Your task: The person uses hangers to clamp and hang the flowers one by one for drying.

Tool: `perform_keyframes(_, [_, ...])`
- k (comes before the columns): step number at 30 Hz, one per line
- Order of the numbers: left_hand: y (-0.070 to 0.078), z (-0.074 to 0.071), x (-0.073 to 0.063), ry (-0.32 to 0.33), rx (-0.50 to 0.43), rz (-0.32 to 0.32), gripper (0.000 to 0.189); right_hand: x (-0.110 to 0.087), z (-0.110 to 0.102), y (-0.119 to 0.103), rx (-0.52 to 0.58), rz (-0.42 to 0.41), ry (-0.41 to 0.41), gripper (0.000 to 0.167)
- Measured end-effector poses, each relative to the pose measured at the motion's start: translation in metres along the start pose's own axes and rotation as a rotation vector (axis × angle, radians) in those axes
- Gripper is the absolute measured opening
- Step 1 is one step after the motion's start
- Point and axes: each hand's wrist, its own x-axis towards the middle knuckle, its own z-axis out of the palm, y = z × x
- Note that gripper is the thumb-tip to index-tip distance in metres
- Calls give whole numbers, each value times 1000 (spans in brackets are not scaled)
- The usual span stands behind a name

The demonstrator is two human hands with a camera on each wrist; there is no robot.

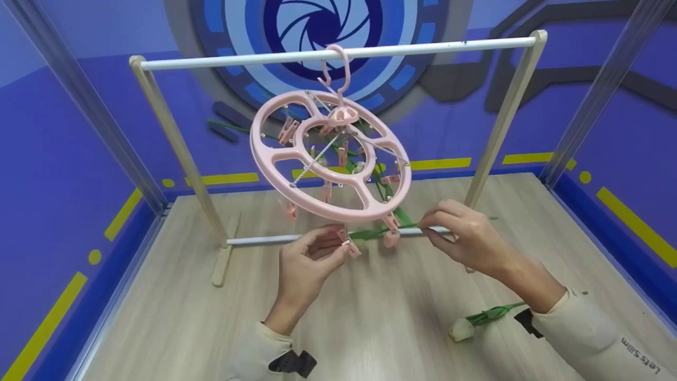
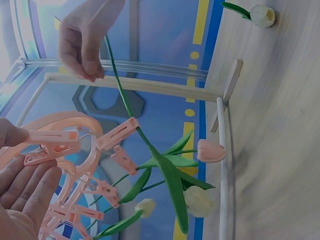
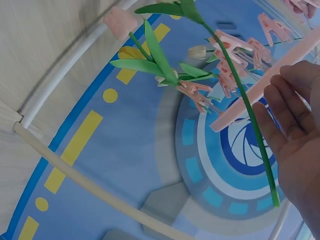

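My left hand [image 1: 309,259] pinches a pink clothespin [image 1: 349,244] between thumb and fingers, below the near rim of the round pink clip hanger [image 1: 338,211]. In the left wrist view, this clothespin [image 2: 52,142] has no stem in it. My right hand [image 1: 470,233] is beside a long green tulip stem [image 3: 240,82], with its fingers loosely bent. The wrist views show the stem passing outside the fingers; whether they touch is unclear. Another clothespin [image 2: 117,133] on the hanger grips that stem. A pink tulip [image 1: 391,239] hangs close by.
The hanger hooks over the white bar [image 1: 433,48] of a wooden-legged rack. White tulips [image 2: 199,201] and several clothespins hang beneath it. A loose white tulip [image 1: 461,329] lies on the table [image 1: 381,328] at front right, near the right sleeve.
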Motion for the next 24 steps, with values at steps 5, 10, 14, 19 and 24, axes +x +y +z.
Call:
perform_keyframes(5, [-3, 2, -1, 2, 18, 3, 31, -8, -7, -2, 69, 13, -21, 17])
perform_keyframes(10, [-2, 2, 0, 0, 27, 19, 30, -26, -17, 5, 52, 65, -69, 20])
perform_keyframes(14, [-1, 1, 0, -5, 30, 37, 28, -43, -23, 13, -2, 104, -106, 32])
perform_keyframes(19, [-3, 0, -1, 0, 20, 60, 26, -65, -30, 21, -43, 167, -141, 45])
perform_keyframes(24, [-4, -1, -1, 2, 15, 75, 24, -84, -37, 26, -56, 253, -182, 44])
